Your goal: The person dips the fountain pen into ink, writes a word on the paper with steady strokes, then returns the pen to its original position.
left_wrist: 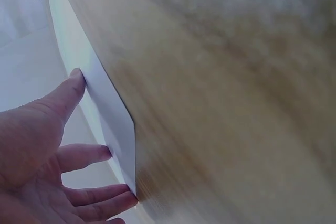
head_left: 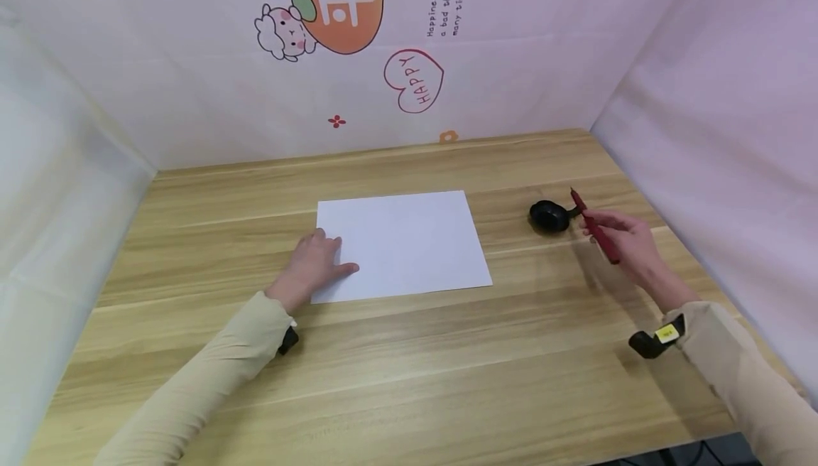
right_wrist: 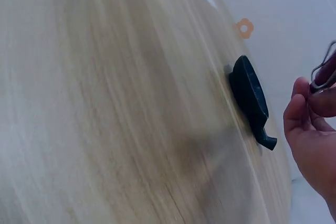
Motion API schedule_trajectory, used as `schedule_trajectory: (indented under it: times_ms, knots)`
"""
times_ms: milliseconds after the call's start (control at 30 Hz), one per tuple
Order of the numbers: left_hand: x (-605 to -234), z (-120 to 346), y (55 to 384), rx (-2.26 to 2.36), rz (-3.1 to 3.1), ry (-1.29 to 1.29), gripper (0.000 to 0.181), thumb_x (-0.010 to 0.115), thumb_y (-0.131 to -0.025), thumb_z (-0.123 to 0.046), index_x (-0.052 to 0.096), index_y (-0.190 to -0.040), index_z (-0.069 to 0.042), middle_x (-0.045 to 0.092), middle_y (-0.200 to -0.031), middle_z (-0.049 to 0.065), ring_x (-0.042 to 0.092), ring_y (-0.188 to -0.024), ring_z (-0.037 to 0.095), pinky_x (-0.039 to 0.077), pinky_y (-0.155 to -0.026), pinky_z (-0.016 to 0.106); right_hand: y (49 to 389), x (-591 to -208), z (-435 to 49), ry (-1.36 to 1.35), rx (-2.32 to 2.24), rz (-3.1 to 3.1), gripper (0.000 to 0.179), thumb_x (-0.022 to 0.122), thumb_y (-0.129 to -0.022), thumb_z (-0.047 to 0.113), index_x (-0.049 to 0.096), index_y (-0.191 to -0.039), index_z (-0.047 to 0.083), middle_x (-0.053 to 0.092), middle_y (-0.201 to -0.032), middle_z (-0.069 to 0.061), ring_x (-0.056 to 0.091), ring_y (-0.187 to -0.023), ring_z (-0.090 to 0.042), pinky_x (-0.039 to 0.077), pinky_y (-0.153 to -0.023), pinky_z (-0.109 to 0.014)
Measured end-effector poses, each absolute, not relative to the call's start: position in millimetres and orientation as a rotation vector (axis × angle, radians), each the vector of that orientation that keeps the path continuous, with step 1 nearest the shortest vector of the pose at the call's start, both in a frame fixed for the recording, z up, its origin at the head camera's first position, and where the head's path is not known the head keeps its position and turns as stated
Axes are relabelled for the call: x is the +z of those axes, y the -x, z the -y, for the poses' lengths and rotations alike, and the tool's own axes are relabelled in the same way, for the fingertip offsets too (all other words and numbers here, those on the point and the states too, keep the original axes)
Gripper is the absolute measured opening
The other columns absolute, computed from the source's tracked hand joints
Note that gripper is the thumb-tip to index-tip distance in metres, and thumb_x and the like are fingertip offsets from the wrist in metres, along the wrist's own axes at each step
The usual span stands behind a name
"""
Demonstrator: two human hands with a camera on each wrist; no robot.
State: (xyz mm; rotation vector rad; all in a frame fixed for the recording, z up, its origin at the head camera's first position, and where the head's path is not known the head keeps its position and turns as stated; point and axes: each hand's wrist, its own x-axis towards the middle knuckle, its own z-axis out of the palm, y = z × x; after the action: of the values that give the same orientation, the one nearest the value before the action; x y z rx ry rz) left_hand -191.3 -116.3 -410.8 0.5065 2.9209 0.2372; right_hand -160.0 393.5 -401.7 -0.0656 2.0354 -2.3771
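A blank white sheet of paper (head_left: 409,246) lies flat on the wooden table. My left hand (head_left: 312,267) rests on its left edge, thumb and fingers spread. From the left wrist view, the fingertips of that hand (left_wrist: 50,153) touch the sheet near a corner. On the right, my right hand (head_left: 631,247) pinches a dark red pen (head_left: 594,226) above the table, its narrow end tilted up and away. The right wrist view catches a metal clip on the pen (right_wrist: 326,74). Just left of this hand sits a small black object (head_left: 548,217) with a rounded, hollow body and short bent stem.
White printed cloth (head_left: 511,61) hangs behind the wooden table (head_left: 447,366), with more white cloth at both sides. A black wrist device with a yellow label (head_left: 664,334) is worn at the right sleeve. Dark cables (head_left: 696,452) show beyond the table's front right edge.
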Motion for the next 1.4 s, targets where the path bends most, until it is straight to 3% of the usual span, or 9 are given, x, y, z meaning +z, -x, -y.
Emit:
schedule_trajectory:
  times_ms: [200,367,500,600,700,867,1100,1400]
  knots:
    - [-411.7,115.9,192.9,0.231,-2.929,-0.540,0.060,0.066,-0.085,-0.045,0.058,-0.124,0.001,0.058,-0.109,0.024,0.051,-0.103,0.037,0.040,-0.098,0.050,160.0,-401.6,-390.6,0.135,-2.627,-1.593,0.030,0.048,-0.091,-0.012,0.064,-0.114,-0.003,0.073,-0.095,-0.014,0.071,-0.085,-0.021,0.057,-0.078,-0.026]
    - [-412.3,115.9,195.0,0.203,-2.920,-0.588,0.054,0.062,-0.089,-0.039,0.057,-0.128,-0.001,0.056,-0.117,0.027,0.050,-0.111,0.038,0.038,-0.102,0.050,161.6,-404.3,-386.3,0.199,-2.608,-1.829,0.028,0.049,-0.090,-0.013,0.061,-0.114,-0.003,0.073,-0.094,-0.009,0.071,-0.083,-0.015,0.057,-0.077,-0.023]
    - [-412.5,117.8,197.5,0.227,-2.912,-0.607,0.049,0.063,-0.090,-0.031,0.057,-0.129,-0.002,0.057,-0.117,0.025,0.051,-0.109,0.035,0.039,-0.100,0.049,165.4,-405.2,-382.1,0.220,-2.615,-2.001,0.019,0.052,-0.089,-0.012,0.058,-0.106,-0.005,0.073,-0.084,-0.007,0.070,-0.074,-0.011,0.057,-0.069,-0.019]
    - [-414.3,120.7,200.0,0.281,-2.900,-0.596,0.052,0.065,-0.089,-0.030,0.055,-0.131,-0.002,0.054,-0.121,0.026,0.050,-0.110,0.037,0.038,-0.101,0.050,168.7,-404.3,-379.0,0.127,-2.571,-2.182,0.009,0.055,-0.090,-0.005,0.059,-0.097,0.000,0.070,-0.075,-0.003,0.067,-0.066,-0.008,0.055,-0.061,-0.017]
    - [-416.9,124.5,203.1,0.331,-2.863,-0.583,0.058,0.063,-0.090,-0.031,0.048,-0.137,-0.001,0.043,-0.137,0.031,0.042,-0.126,0.042,0.030,-0.110,0.053,171.9,-403.0,-375.2,-0.012,-2.511,-2.351,0.001,0.059,-0.090,0.002,0.060,-0.090,0.003,0.067,-0.067,0.000,0.064,-0.059,-0.007,0.053,-0.055,-0.016]
    - [-418.3,128.9,207.9,0.416,-2.787,-0.578,0.064,0.061,-0.092,-0.031,0.038,-0.143,0.001,0.019,-0.151,0.034,0.022,-0.139,0.048,0.021,-0.115,0.055,175.9,-400.2,-370.3,-0.254,-2.330,-2.620,0.013,0.067,-0.087,0.012,0.059,-0.083,0.003,0.064,-0.060,0.006,0.060,-0.052,-0.003,0.049,-0.048,-0.014]
    - [-418.2,129.7,210.9,0.413,-2.771,-0.610,0.065,0.061,-0.092,-0.031,0.037,-0.143,0.002,0.019,-0.150,0.035,0.025,-0.138,0.049,0.025,-0.114,0.054,181.9,-397.1,-363.7,-0.509,-2.105,-2.738,0.013,0.063,-0.090,0.017,0.065,-0.084,0.005,0.062,-0.055,0.011,0.058,-0.049,0.000,0.048,-0.048,-0.013]
    - [-417.1,127.1,209.7,0.420,-2.754,-0.625,0.065,0.061,-0.092,-0.033,0.038,-0.142,0.001,0.020,-0.150,0.035,0.026,-0.137,0.050,0.026,-0.113,0.055,188.6,-400.5,-357.2,-0.491,-2.171,-2.629,0.007,0.070,-0.084,0.016,0.070,-0.081,0.009,0.067,-0.057,0.009,0.061,-0.048,-0.002,0.050,-0.048,-0.014]
